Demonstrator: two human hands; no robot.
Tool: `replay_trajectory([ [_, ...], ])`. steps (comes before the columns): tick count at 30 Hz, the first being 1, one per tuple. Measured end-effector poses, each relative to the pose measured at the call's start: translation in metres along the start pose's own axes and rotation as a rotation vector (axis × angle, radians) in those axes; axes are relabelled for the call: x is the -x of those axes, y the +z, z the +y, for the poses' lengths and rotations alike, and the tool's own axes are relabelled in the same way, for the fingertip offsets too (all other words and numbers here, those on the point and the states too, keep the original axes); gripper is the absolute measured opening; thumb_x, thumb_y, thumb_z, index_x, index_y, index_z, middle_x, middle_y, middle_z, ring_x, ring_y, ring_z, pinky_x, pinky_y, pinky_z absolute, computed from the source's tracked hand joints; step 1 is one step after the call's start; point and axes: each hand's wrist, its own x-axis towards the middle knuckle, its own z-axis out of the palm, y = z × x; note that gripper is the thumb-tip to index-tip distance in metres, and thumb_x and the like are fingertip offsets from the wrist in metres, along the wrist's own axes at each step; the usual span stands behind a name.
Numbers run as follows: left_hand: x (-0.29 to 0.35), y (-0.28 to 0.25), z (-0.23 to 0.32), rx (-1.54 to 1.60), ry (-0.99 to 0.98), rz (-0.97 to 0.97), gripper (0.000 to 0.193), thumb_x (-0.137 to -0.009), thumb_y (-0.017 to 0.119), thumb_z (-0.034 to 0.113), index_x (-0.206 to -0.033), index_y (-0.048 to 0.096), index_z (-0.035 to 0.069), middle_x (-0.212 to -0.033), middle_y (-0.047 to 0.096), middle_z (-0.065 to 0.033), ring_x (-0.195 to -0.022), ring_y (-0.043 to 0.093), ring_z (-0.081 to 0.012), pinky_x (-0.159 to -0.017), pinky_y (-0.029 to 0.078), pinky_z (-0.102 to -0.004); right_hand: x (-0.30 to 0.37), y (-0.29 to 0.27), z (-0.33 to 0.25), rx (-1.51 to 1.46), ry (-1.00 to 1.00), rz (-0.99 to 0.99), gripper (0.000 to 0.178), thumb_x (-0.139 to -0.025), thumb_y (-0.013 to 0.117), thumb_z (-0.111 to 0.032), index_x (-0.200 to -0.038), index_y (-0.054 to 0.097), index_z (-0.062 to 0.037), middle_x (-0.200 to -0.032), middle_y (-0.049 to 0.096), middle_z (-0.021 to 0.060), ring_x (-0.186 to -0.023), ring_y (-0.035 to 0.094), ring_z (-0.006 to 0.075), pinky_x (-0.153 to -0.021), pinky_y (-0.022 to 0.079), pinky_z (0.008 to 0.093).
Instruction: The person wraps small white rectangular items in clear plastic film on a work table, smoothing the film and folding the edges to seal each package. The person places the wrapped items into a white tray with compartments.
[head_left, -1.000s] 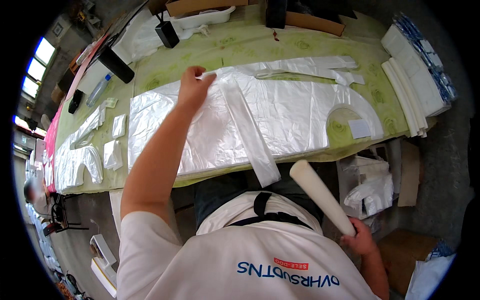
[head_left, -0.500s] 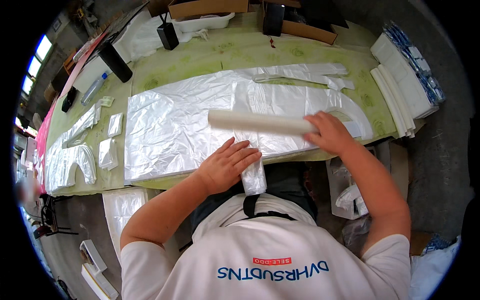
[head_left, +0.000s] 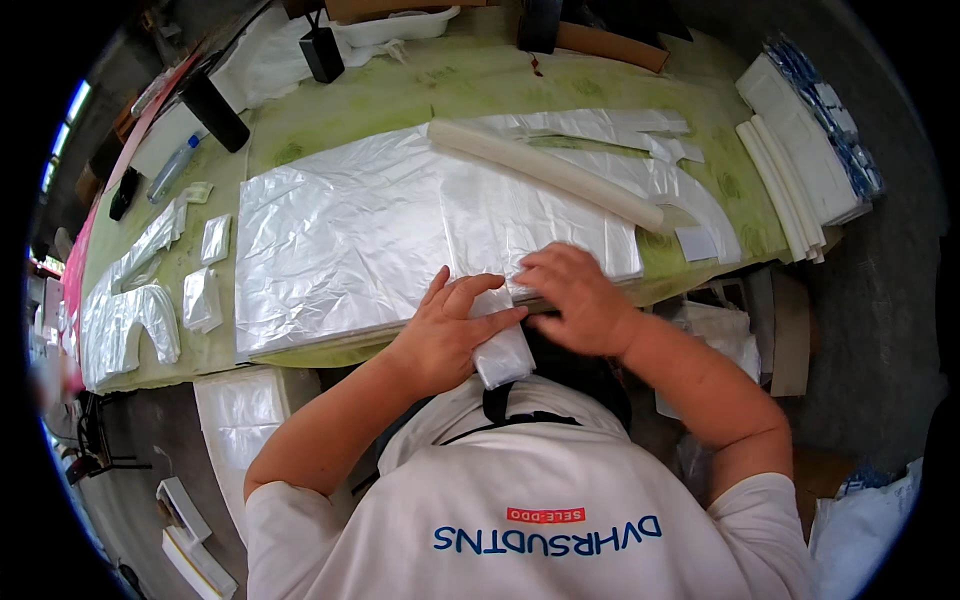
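Note:
A strip of folded clear plastic film hangs over the table's near edge, in front of my body. My left hand is closed on it, with the thumb lying across the film and the other fingers on the sheets behind. My right hand, slightly blurred, is just right of the strip, its thumb and fingers apart and nothing seen in them. Beneath both hands spreads a wide stack of shiny clear plastic sheets. A whitish roller-like tube lies slantwise across the stack, beyond my hands.
Small folded film packets and an arched plastic piece lie left. A bottle and a black cylinder stand farther back. White rolls lie beside a stack with blue packets at right. An open box is below the table.
The right hand has let go of the tube, now lying farther back on the sheets, and has come left beside the folded strip. The left hand has closed around the strip.

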Motion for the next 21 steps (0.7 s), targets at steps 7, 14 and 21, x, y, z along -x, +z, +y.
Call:
replay_trajectory([
  [7,0.0,0.013,-0.01,0.132,-0.055,0.335,0.056,-0.069,0.078,0.008,-0.123,0.061,0.01,-0.13,0.056,-0.0161,-0.124,0.053,-0.0347,-0.114,0.033,-0.0543,-0.008,0.033,0.001,-0.254,0.052,-0.041,0.036,-0.071,0.076,-0.006,-0.104,0.063,-0.0112,-0.111,0.067,0.0075,-0.102,0.06,0.0315,-0.093,0.047,0.0418],
  [14,0.0,0.015,-0.014,-0.09,-0.106,0.289,0.047,-0.071,0.075,0.01,-0.117,0.063,0.01,-0.126,0.064,-0.0039,-0.12,0.054,-0.0302,-0.109,0.036,-0.0508,-0.013,0.035,-0.003,-0.271,0.059,0.061,0.034,-0.072,0.075,-0.004,-0.103,0.066,-0.0137,-0.113,0.067,0.0068,-0.103,0.06,0.0311,-0.091,0.048,0.0403],
  [21,-0.008,0.011,-0.022,-0.041,-0.196,0.279,0.047,-0.076,0.073,0.012,-0.122,0.063,0.008,-0.109,0.071,-0.003,-0.106,0.063,-0.0262,-0.105,0.038,-0.0463,-0.02,0.029,0.001,-0.418,0.314,0.003,0.016,-0.081,0.066,-0.006,-0.097,0.069,-0.0063,-0.092,0.07,0.0114,-0.09,0.066,0.0315,-0.084,0.052,0.0407],
])
